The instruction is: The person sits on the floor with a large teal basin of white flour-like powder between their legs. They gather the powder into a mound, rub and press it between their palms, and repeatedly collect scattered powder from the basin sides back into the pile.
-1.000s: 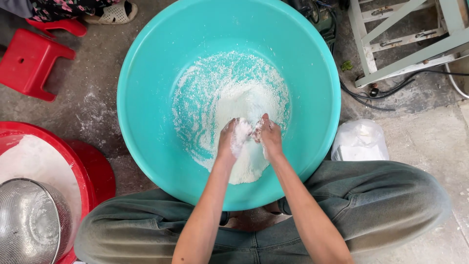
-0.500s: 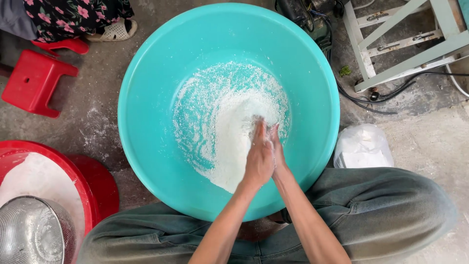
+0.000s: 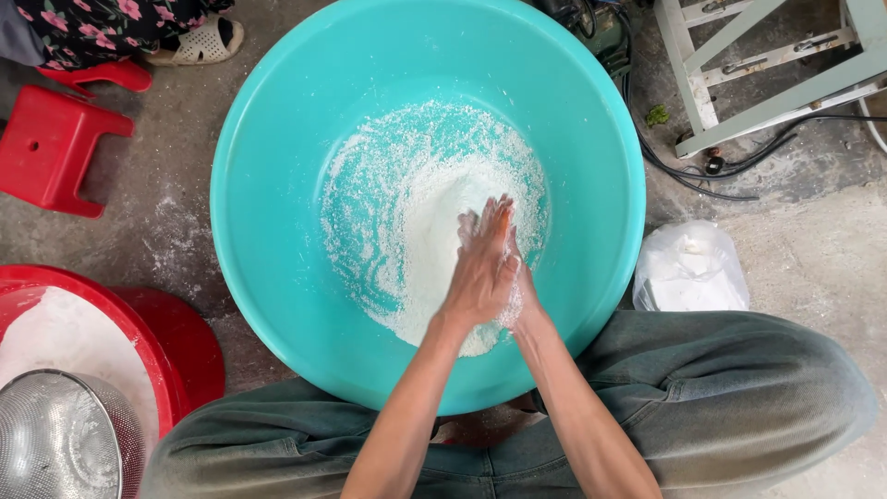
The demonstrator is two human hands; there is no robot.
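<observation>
A large teal plastic basin sits on the concrete floor between my knees. White crumbly flour is spread over its bottom, thicker toward the near side. My left hand lies flat on top of my right hand, palm to palm, fingers straight and pointing away from me, just above the flour heap. Both hands are dusted white, and flour is pressed between the palms. Most of my right hand is hidden under the left.
A red basin with white flour and a metal sieve stands at the lower left. A red stool and another person's sandalled foot are at the upper left. A white plastic bag lies right, below a metal frame with cables.
My hands were side by side, pinching flour at the near side of the heap. They have come together palm to palm and slid forward, left over right.
</observation>
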